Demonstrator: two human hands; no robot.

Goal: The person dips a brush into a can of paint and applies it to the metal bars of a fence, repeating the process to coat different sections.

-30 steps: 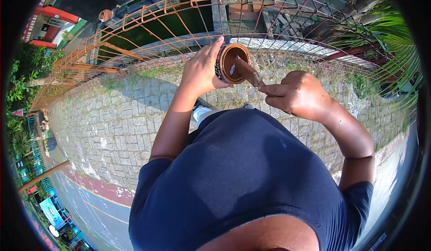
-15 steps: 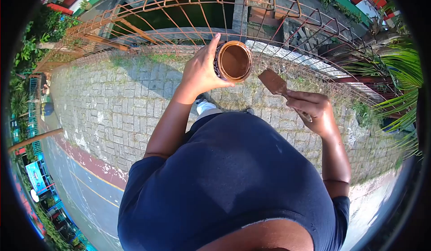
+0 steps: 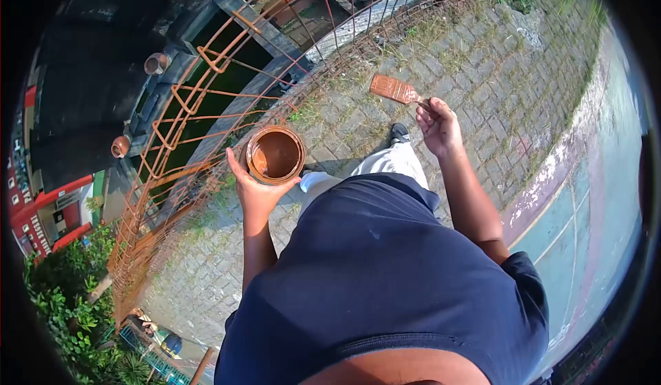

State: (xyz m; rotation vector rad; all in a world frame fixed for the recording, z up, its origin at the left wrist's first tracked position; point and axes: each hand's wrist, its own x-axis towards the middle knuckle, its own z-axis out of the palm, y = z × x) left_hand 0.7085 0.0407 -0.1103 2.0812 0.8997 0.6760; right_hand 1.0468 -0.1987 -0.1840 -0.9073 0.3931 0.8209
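Observation:
My left hand (image 3: pixel 257 195) is wrapped round a paint can (image 3: pixel 302 152) whose open top faces me; brown paint coats its rim and inner wall. Out to the right, my right hand (image 3: pixel 441 129) grips the handle of a paintbrush (image 3: pixel 394 88). Wet brown paint covers the brush's bristles and metal band, and its head points left, above the paving and apart from the can. The can is close beside a wire fence (image 3: pixel 180 120) of brown, rusty-looking bars.
Grass-tufted paving blocks (image 3: pixel 475 68) lie underfoot, with a painted court surface (image 3: pixel 571 220) to the right. Beyond the fence are a dark green pool (image 3: pixel 231 58) and clay pots (image 3: pixel 120 147). Leafy bushes (image 3: pixel 76 309) grow at lower left, near another person (image 3: pixel 162 337).
My view has turned towards the left along the fence. The can has moved left and lower in view. The brush has swung up and farther from the can, its bristles now glossier.

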